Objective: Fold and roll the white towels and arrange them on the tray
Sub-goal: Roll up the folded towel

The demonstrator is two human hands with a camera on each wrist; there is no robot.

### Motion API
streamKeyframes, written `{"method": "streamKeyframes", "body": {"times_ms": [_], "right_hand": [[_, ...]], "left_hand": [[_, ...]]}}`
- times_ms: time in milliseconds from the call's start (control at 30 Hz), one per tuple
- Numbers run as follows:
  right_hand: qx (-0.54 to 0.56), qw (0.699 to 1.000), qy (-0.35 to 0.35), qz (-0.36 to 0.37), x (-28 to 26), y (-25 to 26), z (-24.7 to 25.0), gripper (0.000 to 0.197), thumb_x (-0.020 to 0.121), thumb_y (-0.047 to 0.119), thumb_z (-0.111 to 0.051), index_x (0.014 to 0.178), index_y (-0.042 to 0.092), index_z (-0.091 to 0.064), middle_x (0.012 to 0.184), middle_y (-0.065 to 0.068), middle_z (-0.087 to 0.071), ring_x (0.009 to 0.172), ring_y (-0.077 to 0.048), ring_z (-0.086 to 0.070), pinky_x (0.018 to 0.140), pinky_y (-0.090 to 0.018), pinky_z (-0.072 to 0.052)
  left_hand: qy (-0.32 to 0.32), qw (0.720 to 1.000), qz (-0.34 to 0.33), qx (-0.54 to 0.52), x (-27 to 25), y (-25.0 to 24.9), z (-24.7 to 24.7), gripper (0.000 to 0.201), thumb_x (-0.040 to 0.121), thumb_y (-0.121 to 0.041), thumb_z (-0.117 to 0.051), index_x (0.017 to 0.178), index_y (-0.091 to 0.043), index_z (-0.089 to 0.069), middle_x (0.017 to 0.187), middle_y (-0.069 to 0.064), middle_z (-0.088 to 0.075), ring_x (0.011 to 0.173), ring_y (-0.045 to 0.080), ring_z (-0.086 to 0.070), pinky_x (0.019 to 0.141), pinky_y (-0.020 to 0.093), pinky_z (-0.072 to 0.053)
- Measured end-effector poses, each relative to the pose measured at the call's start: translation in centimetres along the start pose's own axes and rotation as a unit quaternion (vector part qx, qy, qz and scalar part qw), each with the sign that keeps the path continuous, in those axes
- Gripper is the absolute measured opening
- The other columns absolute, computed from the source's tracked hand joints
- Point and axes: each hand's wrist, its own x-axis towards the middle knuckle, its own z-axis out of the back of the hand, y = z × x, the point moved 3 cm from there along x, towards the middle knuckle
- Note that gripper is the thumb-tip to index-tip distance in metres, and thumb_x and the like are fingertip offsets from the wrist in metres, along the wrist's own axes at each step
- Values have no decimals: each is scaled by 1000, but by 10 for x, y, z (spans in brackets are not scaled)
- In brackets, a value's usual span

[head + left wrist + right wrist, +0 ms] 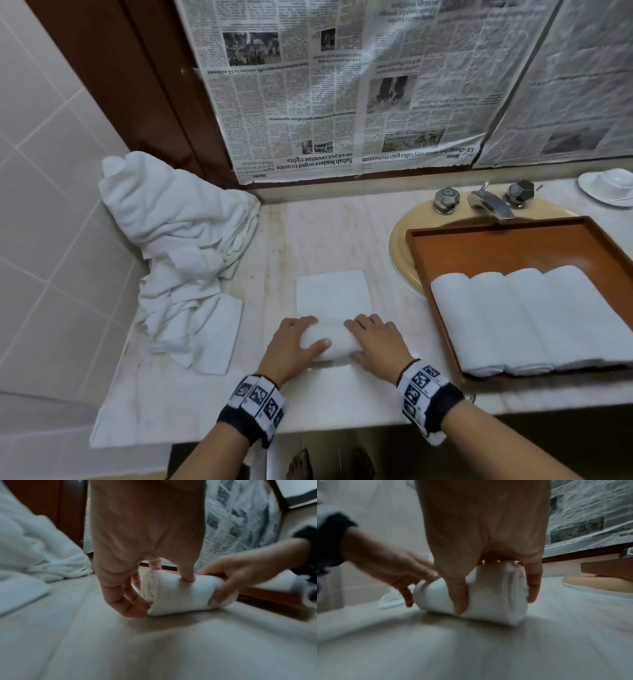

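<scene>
Both hands are clamped on one half-rolled towel (330, 337) that lies near the front edge of the desk (342, 222), about midway along it. The left hand (294, 346) covers the roll's left end, thumb laid along the near side and fingers curved over the top; the right hand (376, 342) does the same at the right end. Both forearms reach in from the front edge, each with a patterned wristband. The unrolled part of the towel stretches flat toward the back edge.

The head view alone shows the rest. A brown tray (513, 246) sits over the sink (400, 246) toward the desk's right end, holding four rolled towels (534, 318) side by side, touching, along its near side. A loose pile of towels (185, 246) is heaped in the back left corner and spills toward the front edge. Taps (483, 200) stand behind the sink, a white saucer (606, 186) lies in the back right corner, and newspaper (342, 85) covers the wall behind.

The left wrist view gives what the head view cannot: the spiral of layers at the roll's left end, with the left hand's fingertips (137, 608) down against that end at the desk (the thumb presses into the top of the roll). The right wrist view shows the layered right end, the thumb (459, 599) running down the near face of the roll and another finger at the end. Both wrist views are blurred.
</scene>
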Motion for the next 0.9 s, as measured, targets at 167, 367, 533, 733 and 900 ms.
{"method": "streamKeyframes", "body": {"times_ms": [167,367,533,733,900], "right_hand": [[145,973,181,-7,7,-8,19,52,83,47,-70,127,22,-56,125,-1,-58,115,-23,-53,93,-34,-43],[144,981,116,-58,-16,-12,11,77,81,70,-59,136,21,-38,129,-1,-51,112,-22,-52,92,-38,-45],[-88,996,-29,-6,-26,12,-7,86,50,65,-83,115,14,-59,102,-5,-58,87,-28,-60,63,-41,-48],[97,985,138,-20,-1,-10,5,67,82,66,-60,129,19,-49,125,-2,-52,118,-23,-47,94,-42,-42],[124,983,132,-36,2,-12,8,80,80,82,-41,130,20,-50,128,-1,-55,118,-24,-51,95,-41,-41]], "left_hand": [[34,998,-6,54,-16,1,-5,77,68,-69,-72,136,-45,-45,133,-12,-35,116,14,-51,98,38,-47],[82,996,7,24,-7,5,2,70,70,-71,-75,129,-39,-55,116,-4,-51,109,15,-52,91,26,-40],[71,997,27,18,-3,6,-3,74,73,-72,-71,134,-36,-53,121,0,-50,115,19,-52,95,29,-41],[-2,997,-41,61,-18,-1,-12,70,80,-76,-58,140,-43,-44,135,-11,-38,123,12,-42,93,33,-44],[12,1000,0,-12,-3,-2,-6,57,81,-71,-62,128,-38,-56,116,-4,-58,111,15,-56,88,25,-38]]}}
